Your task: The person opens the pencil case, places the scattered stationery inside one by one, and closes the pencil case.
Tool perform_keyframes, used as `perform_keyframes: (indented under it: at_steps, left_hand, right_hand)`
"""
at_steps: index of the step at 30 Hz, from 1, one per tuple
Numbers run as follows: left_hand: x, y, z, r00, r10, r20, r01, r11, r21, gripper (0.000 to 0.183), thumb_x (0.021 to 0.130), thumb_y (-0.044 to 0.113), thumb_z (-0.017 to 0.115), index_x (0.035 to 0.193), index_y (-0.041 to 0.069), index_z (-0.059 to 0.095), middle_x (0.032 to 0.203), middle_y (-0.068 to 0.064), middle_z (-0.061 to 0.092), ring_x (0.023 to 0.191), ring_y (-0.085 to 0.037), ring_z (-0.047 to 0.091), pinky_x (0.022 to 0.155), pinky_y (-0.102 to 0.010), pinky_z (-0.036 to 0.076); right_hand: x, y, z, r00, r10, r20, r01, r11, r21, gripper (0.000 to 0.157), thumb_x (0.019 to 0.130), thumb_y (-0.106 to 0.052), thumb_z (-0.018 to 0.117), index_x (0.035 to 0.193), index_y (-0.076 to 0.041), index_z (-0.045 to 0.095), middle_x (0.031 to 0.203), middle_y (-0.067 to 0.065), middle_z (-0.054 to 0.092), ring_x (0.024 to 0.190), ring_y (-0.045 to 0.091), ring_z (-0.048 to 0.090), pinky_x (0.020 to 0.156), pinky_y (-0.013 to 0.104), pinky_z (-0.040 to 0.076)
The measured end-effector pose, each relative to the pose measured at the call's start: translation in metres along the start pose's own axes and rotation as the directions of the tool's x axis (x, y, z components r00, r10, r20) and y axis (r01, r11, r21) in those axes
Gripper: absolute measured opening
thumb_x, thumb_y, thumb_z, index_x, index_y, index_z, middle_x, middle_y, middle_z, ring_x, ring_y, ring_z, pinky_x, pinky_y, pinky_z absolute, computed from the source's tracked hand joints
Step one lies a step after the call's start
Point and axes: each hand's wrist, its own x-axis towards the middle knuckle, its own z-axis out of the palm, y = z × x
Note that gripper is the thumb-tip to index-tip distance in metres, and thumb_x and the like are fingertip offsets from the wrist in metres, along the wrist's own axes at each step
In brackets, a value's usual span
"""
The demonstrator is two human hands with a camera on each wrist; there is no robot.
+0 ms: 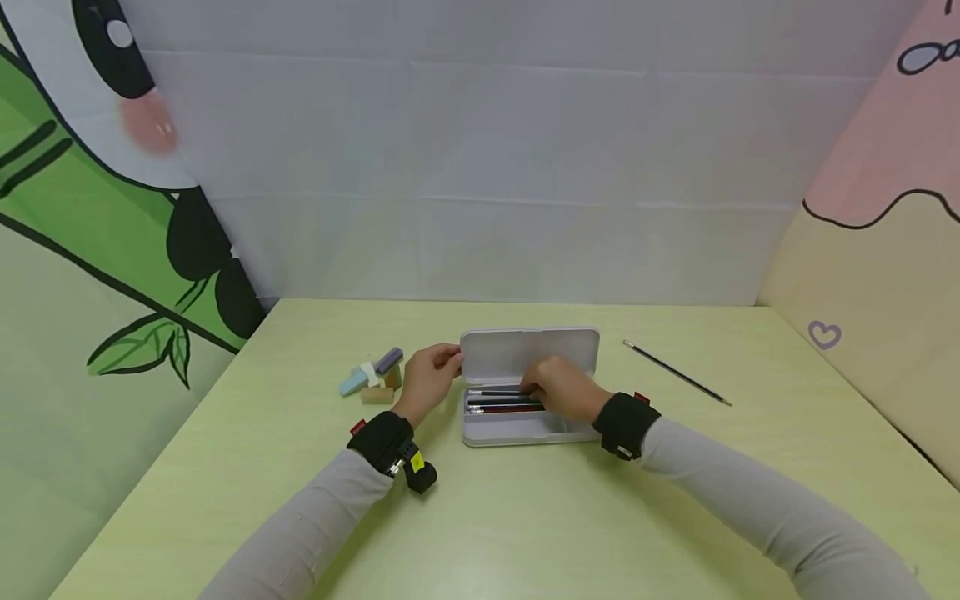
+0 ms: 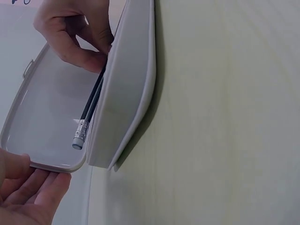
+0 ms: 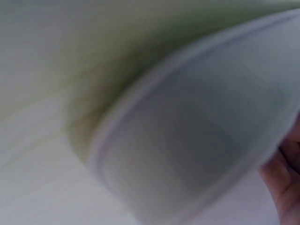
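A white pencil case (image 1: 513, 428) lies open on the table, its lid (image 1: 495, 354) tilted up at the back. My left hand (image 1: 429, 382) holds the lid's left edge, thumb on the inner side and fingers behind, as the left wrist view shows. My right hand (image 1: 562, 388) reaches into the case with curled fingers and pinches a dark pencil (image 2: 92, 99) with an eraser end. Several pencils (image 1: 498, 407), dark and red, lie side by side in the case's rear compartment. In the blurred right wrist view, the case wall (image 3: 187, 140) hides most of the right hand (image 3: 283, 183).
One dark pencil (image 1: 675, 372) lies slantwise on the table right of the case. Left of my left hand sits a small cluster of blocks, among them a blue block (image 1: 353, 382), a purple block (image 1: 388, 360) and a tan block (image 1: 377, 396). A white sheet (image 1: 525, 167) hangs behind the table.
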Motion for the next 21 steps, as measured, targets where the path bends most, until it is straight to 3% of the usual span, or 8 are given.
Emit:
perform_keyframes:
  at_steps: [21]
  left_hand:
    - [-0.01,-0.008,-0.01,0.999,0.018,0.034,-0.018,1.0,0.008,0.024,0.095,0.01,0.058,0.115,-0.002,0.066,0.11,-0.022,0.07,0.1,-0.03,0.071,0.086,-0.032,0.059]
  right_hand:
    - [-0.008,-0.022,0.005,0.997,0.078,-0.003,-0.077,0.996,0.039,0.014,0.08,0.007,0.069,0.088,-0.001,0.077,0.086,0.008,0.076,0.081,0.018,0.072,0.072,0.027,0.06]
